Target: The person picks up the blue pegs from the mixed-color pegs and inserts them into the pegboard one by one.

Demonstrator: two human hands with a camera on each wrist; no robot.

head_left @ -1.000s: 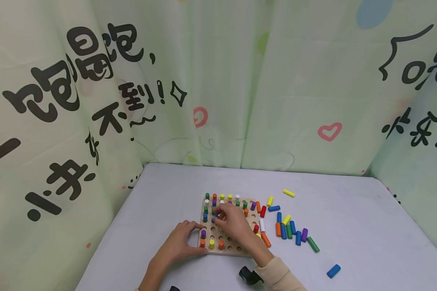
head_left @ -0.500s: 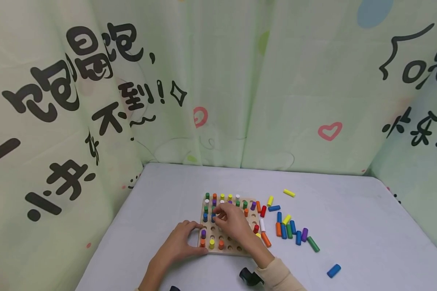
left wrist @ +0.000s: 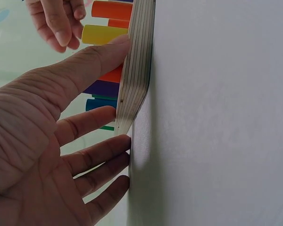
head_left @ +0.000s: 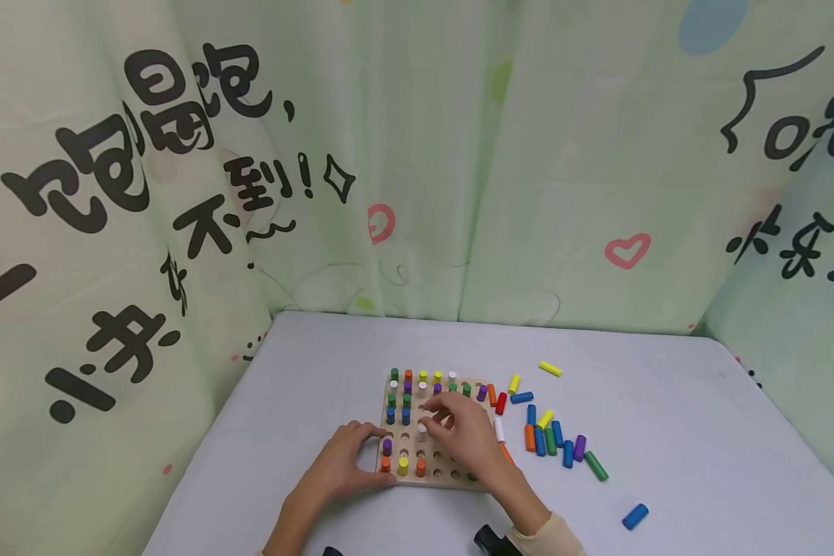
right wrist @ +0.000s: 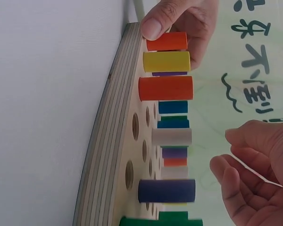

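A wooden pegboard [head_left: 436, 480] bears upright coloured pegs, several holes bare. My left hand [head_left: 350, 462] holds its near left corner, the thumb on the front edge and the fingers along the left side. In the left wrist view the thumb touches the layered wood below a yellow peg [left wrist: 104, 35]. Over the board's middle hangs my right hand [head_left: 464, 432], fingers loosely bent, nothing between them. The right wrist view shows its fingertips [right wrist: 233, 135] apart from the pegs. A white peg [head_left: 422, 432] stands just below the thumb. To the left stands a blue peg [head_left: 406, 417].
Loose pegs lie right of the board, among them a green peg [head_left: 596, 466], a purple peg [head_left: 580, 448] and a yellow peg [head_left: 550, 368]. One blue peg [head_left: 635, 517] lies farther off, near the front. A printed curtain [head_left: 417, 154] hangs behind the white table [head_left: 306, 363].
The blue peg between my right fingers went from tilted to upright. My right hand has let it go and moved right over the board. The left hand stays put.
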